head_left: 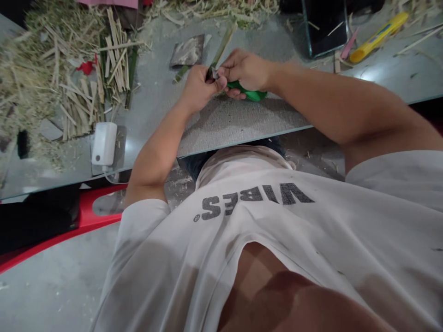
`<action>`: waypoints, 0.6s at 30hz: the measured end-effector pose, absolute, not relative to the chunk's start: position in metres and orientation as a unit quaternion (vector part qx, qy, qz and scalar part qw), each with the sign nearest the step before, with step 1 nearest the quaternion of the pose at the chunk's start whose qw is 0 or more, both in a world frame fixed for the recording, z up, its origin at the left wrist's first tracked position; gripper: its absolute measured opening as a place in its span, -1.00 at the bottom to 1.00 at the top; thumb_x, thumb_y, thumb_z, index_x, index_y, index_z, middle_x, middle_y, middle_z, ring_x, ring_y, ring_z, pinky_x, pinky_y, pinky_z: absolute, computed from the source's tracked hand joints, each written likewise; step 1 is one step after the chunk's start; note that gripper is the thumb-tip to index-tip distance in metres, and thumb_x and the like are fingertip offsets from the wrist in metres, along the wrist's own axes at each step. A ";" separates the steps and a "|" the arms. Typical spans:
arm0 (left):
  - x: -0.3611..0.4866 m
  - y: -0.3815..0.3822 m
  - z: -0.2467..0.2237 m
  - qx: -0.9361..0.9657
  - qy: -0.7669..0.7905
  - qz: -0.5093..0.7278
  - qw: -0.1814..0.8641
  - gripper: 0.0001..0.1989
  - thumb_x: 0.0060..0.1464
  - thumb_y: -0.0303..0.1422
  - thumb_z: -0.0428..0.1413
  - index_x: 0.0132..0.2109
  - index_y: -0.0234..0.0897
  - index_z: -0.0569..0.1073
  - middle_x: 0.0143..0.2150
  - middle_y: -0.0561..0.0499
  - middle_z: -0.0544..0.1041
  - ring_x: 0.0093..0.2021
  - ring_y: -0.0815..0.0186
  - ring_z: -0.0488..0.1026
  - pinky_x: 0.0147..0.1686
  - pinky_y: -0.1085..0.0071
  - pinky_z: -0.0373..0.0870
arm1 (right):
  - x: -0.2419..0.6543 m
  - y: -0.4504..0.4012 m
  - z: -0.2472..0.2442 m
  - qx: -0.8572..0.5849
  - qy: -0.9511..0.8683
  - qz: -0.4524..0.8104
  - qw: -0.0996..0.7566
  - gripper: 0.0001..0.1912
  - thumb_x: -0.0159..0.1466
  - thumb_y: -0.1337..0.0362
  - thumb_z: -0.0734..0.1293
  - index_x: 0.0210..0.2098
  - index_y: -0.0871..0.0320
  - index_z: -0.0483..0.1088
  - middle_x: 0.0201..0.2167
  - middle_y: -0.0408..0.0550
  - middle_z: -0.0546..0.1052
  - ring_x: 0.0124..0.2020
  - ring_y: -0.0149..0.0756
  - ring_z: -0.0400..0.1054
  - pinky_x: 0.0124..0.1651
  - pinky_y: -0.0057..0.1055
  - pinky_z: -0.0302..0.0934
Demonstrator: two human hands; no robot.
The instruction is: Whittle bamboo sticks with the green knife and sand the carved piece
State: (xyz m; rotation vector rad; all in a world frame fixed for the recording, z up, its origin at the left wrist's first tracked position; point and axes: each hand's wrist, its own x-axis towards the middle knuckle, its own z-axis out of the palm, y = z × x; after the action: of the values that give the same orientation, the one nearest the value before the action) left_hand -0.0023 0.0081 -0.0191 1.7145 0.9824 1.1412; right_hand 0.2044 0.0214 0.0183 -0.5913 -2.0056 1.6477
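Observation:
My left hand (pixel 203 88) is closed on the lower end of a flat green-brown strip (pixel 224 44), which points up and away over the table. Closed round a green-handled tool (pixel 255 95) is my right hand (pixel 244 71). A small grey metal tip (pixel 214 74) shows between the two hands, at the strip's lower end; whether it touches the strip is too small to tell. Just beyond my left hand lie a short green piece (pixel 181 74) and a worn grey square (pixel 188 50).
On the glass-edged table (pixel 242 127), cut strips (pixel 117 60) and shavings (pixel 41 69) lie left. A white device (pixel 104 144) with a cable sits near the front edge. Back right are a dark phone (pixel 326 27) and a yellow cutter (pixel 379 38).

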 end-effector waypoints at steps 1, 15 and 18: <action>-0.003 0.008 -0.018 0.689 0.407 0.456 0.388 -0.27 0.02 0.54 0.46 -0.49 0.01 0.59 -0.58 0.11 0.33 -0.44 0.25 0.06 -0.32 0.20 -0.01 | 0.202 0.019 0.019 -0.225 -0.728 0.596 0.256 -0.31 0.44 -0.38 0.43 -0.37 0.12 0.30 -0.58 -0.13 0.23 -0.60 -0.39 0.15 -0.54 -0.46 0.04; -0.002 0.001 -0.006 0.716 0.349 0.414 0.440 -0.14 -0.01 0.56 0.48 -0.42 -0.15 0.46 -0.48 0.05 0.43 -0.43 0.31 0.25 -0.34 0.25 0.14 | 0.205 0.027 0.014 -0.252 -0.723 0.612 0.197 -0.43 0.40 -0.24 0.35 -0.40 0.14 0.29 -0.62 -0.09 0.17 -0.60 -0.40 0.19 -0.43 -0.39 -0.02; -0.002 0.007 -0.011 0.707 0.364 0.440 0.417 -0.15 0.01 0.60 0.42 -0.44 -0.08 0.43 -0.50 0.07 0.42 -0.44 0.31 0.21 -0.36 0.22 0.07 | 0.202 0.021 0.016 -0.244 -0.719 0.609 0.229 -0.44 0.30 -0.21 0.49 -0.38 0.14 0.31 -0.59 -0.11 0.22 -0.59 -0.39 0.21 -0.46 -0.41 0.05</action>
State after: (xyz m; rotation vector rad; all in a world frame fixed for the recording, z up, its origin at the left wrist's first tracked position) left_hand -0.0024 0.0067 -0.0107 1.7735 0.9128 1.1051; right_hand 0.2016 0.0212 0.0160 -0.6727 -1.9787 1.6772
